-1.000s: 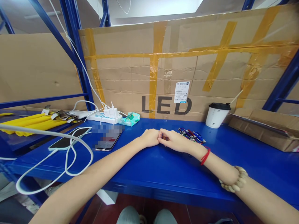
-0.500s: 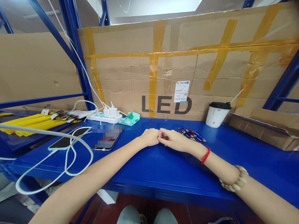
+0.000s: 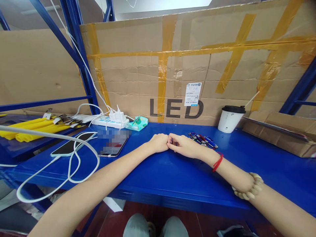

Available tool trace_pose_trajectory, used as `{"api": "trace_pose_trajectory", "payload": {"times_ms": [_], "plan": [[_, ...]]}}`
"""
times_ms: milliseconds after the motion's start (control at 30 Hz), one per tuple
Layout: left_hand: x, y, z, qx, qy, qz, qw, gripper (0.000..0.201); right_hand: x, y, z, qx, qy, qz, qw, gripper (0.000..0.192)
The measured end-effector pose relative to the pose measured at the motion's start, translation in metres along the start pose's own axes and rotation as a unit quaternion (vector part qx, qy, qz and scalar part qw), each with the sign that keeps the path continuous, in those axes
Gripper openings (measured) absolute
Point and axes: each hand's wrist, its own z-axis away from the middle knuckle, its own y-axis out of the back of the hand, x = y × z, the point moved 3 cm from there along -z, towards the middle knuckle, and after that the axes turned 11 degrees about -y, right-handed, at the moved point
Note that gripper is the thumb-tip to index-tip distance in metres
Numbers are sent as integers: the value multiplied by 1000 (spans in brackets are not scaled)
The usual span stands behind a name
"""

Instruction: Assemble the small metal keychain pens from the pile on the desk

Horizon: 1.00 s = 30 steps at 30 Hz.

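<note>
My left hand rests on the blue table, closed like a fist with its knuckles up. Its fingertips are hidden beneath it. Against it lies my right hand, its fingers curled and fingertips touching the side of the left one. Whether anything small is inside either hand cannot be seen. A red string bracelet and a beaded bracelet are on my right arm. Just behind the right hand lie several blue and red pens, partly covered by it.
Two phones, one with a cable and one darker, lie left. Behind them are a power strip and a green packet. A lidded paper cup and an open cardboard box stand right. Yellow rolls lie far left.
The view has tilted slightly, so the scene sits a little higher in the picture. Both hands keep the same pose and place on the table.
</note>
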Motion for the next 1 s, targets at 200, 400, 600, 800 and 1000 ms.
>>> {"api": "trace_pose_trajectory", "payload": {"times_ms": [200, 400, 600, 800, 1000], "plan": [[1, 1, 0, -4, 2, -7, 1000, 29, 1, -1, -1, 2, 5, -2, 1000, 8], [1, 0, 0, -2, -1, -6, 1000, 29, 1, -2, -1, -4, 2, -8, 1000, 8], [1, 0, 0, 3, -6, -2, 1000, 29, 1, -1, 0, -2, 2, -9, 1000, 8], [0, 0, 0, 10, -13, 3, 1000, 28, 1, -1, 0, -4, -1, -5, 1000, 8], [1, 1, 0, -1, -5, -3, 1000, 28, 1, -1, -1, 0, 2, 3, 1000, 9]]}}
